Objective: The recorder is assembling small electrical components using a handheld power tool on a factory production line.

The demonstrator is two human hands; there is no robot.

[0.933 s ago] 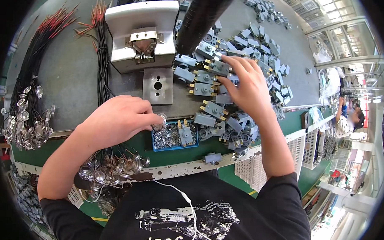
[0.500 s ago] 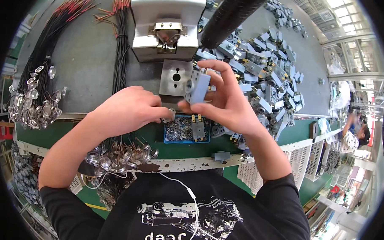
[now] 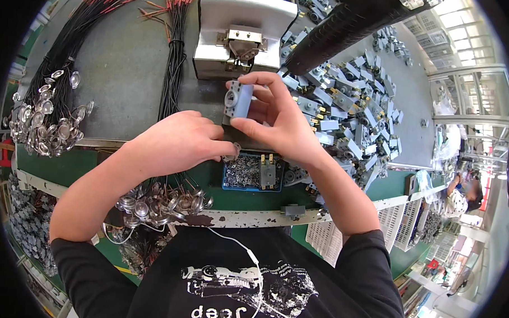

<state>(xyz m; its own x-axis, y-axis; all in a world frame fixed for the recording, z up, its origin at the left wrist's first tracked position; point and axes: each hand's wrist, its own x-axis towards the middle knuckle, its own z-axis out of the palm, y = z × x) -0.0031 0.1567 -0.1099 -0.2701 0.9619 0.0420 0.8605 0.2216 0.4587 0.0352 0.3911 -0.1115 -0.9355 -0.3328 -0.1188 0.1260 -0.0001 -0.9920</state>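
Observation:
My right hand [image 3: 284, 123] holds a grey plastic switch block [image 3: 242, 101] between thumb and fingers, its face with a round opening turned to the left. The block is raised in front of the metal press fixture [image 3: 243, 46]. Lower and to the left, my left hand [image 3: 182, 139] has its fingers pinched on a small round metal piece [image 3: 231, 152], partly hidden by the fingertips. Just below that piece sits a blue tray [image 3: 224, 187] of small metal parts, and another grey block with brass terminals [image 3: 268, 173] lies in it.
Many loose grey blocks [image 3: 346, 106] are heaped on the right, under a thick black tube [image 3: 337, 36]. Bundles of black wires with red ends [image 3: 174, 61] lie left of the fixture. Round metal caps [image 3: 51, 118] hang at far left; more [image 3: 157, 206] lie by the bench edge.
My right hand has brought the grey block leftward, in front of the fixture, and now hides most of the square metal plate. My left hand keeps its pinch. The whole view has shifted slightly.

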